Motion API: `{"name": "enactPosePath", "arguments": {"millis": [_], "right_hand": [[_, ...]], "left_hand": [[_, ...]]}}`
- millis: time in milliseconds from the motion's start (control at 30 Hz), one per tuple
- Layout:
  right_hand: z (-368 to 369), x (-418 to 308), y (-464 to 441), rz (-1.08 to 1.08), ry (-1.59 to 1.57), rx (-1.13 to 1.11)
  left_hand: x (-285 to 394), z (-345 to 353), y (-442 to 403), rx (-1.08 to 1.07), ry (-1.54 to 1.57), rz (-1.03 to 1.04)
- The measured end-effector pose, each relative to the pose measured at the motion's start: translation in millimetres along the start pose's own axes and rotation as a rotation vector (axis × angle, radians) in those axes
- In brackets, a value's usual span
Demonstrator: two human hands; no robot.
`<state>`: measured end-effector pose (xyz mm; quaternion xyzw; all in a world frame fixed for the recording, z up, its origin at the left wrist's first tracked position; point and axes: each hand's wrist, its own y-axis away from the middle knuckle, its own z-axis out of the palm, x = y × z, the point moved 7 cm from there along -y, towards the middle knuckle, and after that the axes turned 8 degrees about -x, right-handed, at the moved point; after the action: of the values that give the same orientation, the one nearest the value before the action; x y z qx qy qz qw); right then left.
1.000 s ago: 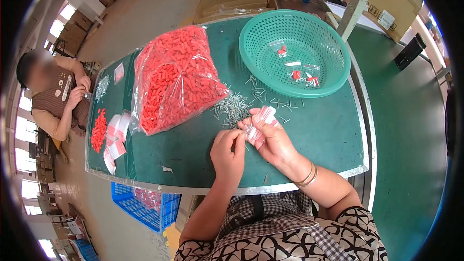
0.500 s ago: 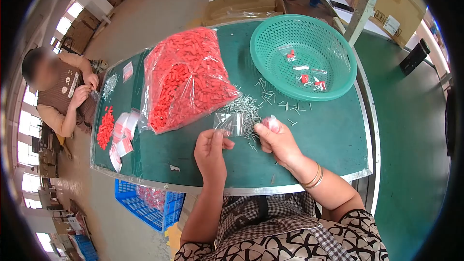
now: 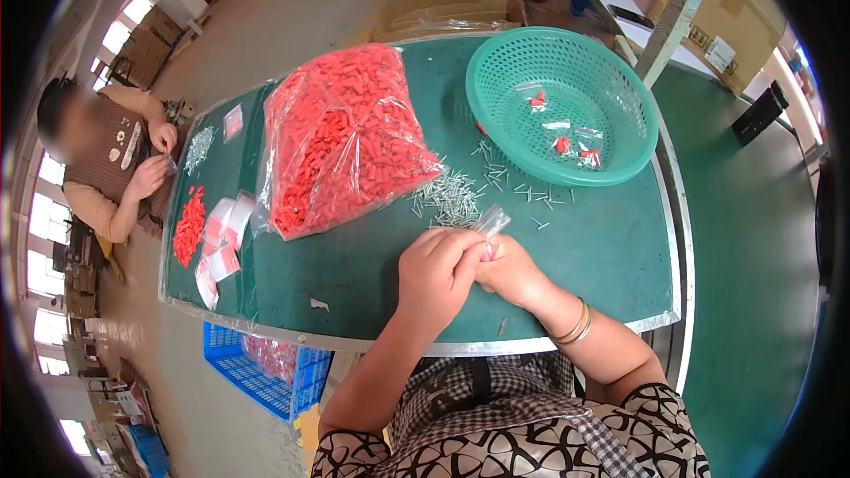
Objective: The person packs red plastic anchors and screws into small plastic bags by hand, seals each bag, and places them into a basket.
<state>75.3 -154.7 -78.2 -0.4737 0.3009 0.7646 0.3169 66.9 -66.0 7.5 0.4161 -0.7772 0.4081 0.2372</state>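
Observation:
My left hand (image 3: 436, 270) and my right hand (image 3: 515, 276) meet above the near part of the green table. Between their closed fingers a small clear zip bag (image 3: 492, 220) sticks up, with a bit of red at its lower end. Both hands pinch around it, and the fingers hide its lower part. Just beyond them lies a heap of small metal screws (image 3: 449, 199), with more scattered to the right. To the left of the heap rests a large clear bag of red plastic wall plugs (image 3: 345, 137).
A green perforated basket (image 3: 475, 88) at the back right holds several small packets with red pieces. On the left lie loose red plugs (image 3: 189, 228), flat zip bags (image 3: 223, 258) and screws (image 3: 198, 150). Another person (image 3: 119, 146) works there. A blue crate (image 3: 305, 385) stands below the table edge.
My left hand has moved right to meet my right hand, and the flat clear bag it held is no longer over the screws. A red piece now shows beside the basket's left rim.

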Motion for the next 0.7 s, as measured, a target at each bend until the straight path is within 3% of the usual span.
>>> {"name": "enactPosePath", "arguments": {"millis": [100,200,300,333,433,533,700], "right_hand": [[-7.1,11.9,-2.8,-0.021,0.115,0.015],[1.1,-12.2,2.6,-0.221,0.367,0.129],[-9.5,-4.3,3.0,0.032,0.011,0.16],[-9.7,-2.9,1.6,-0.024,-0.245,0.115],[-3.6,3.2,-0.2,0.04,-0.512,0.003],[3.0,11.0,-3.0,0.132,-0.594,-0.03],[-3.0,7.4,-2.5,0.019,-0.511,0.007]], "left_hand": [[-7.1,3.7,5.5,-0.076,-0.029,-0.078],[-43.3,-4.9,24.2,0.133,0.338,-0.38],[-53.9,-23.8,28.7,0.294,0.612,-0.473],[-61.1,-22.8,33.6,0.293,0.675,-0.47],[-62.0,-20.0,41.4,0.296,0.728,-0.459],[-61.9,-13.3,48.9,0.311,0.839,-0.484],[-60.4,-7.9,60.8,0.295,0.792,-0.489]]}}
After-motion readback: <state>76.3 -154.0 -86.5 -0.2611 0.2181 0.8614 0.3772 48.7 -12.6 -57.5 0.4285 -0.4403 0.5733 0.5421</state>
